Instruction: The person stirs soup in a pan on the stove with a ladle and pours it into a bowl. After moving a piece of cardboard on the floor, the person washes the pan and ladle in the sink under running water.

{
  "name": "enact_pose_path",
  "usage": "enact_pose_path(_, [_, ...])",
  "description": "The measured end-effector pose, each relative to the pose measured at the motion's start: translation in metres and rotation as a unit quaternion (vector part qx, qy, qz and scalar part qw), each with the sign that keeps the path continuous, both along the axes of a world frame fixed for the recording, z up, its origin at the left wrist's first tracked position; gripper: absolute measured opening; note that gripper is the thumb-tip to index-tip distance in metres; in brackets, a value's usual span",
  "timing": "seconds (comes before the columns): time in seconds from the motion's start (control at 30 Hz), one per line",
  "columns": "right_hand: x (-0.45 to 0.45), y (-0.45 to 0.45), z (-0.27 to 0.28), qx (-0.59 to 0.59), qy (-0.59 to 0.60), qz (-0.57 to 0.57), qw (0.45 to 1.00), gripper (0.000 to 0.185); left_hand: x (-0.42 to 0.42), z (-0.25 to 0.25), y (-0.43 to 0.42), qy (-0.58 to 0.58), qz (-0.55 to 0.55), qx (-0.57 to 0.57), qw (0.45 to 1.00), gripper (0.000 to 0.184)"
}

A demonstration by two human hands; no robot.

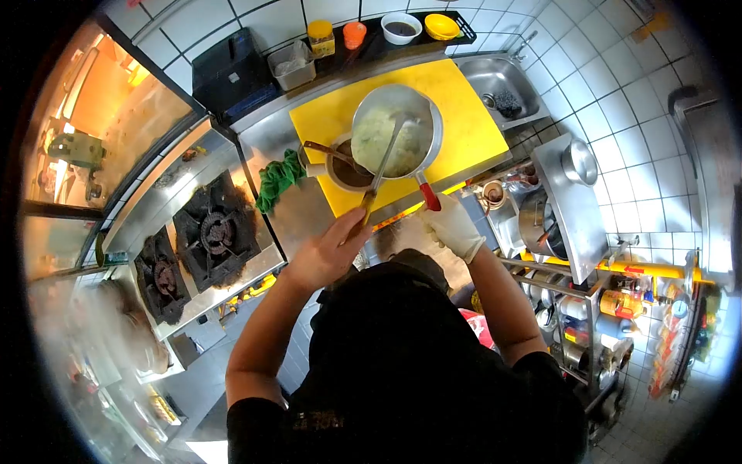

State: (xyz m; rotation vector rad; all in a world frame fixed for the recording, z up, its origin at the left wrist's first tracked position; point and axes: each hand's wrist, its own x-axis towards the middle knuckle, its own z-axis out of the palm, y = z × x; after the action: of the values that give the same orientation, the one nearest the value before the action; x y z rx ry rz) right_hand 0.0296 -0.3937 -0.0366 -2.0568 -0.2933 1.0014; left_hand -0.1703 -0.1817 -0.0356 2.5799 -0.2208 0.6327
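My left hand point(334, 249), bare, is closed around the handle of a long-handled metal spoon point(386, 151). The spoon's head lies in a metal saucepan point(437, 143) of pale green, creamy food point(380, 138); its exact shape is hard to make out. My right hand point(456, 228), in a whitish glove, grips the saucepan's red handle point(427, 195). Beside the saucepan, partly covered by its left rim, sits a smaller pot point(337, 179) of brown contents with a wooden-looking utensil point(328, 150) across it. Both vessels are over a yellow board point(464, 116).
A green cloth point(280, 179) lies left of the board, near a black-grated stove point(216, 230). Behind, a shelf carries a dark bowl of liquid point(400, 29), a yellow bowl point(441, 26) and an orange cup point(355, 34). Right are a sink point(502, 81) and a large pot point(535, 220).
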Motion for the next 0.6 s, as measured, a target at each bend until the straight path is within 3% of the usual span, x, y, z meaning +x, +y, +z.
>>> enact_pose_path(0.23, [0.010,0.005,0.016,-0.024,-0.065,0.010,0.998,0.026,0.027,-0.023,-0.009,-0.052,-0.018,0.058,0.997,0.026])
enact_pose_path(0.33, [0.020,0.002,0.012,-0.034,-0.103,0.030,0.994,0.026,0.015,-0.027,-0.013,-0.019,-0.020,0.065,0.998,0.036])
enact_pose_path(0.5, [0.047,-0.009,-0.024,-0.009,-0.240,0.098,0.966,0.022,0.037,-0.029,-0.032,-0.043,0.068,0.032,0.996,0.035])
enact_pose_path(0.6, [0.052,-0.007,-0.016,-0.015,-0.241,0.104,0.965,0.023,0.045,-0.030,-0.039,-0.060,0.086,0.044,0.994,0.028])
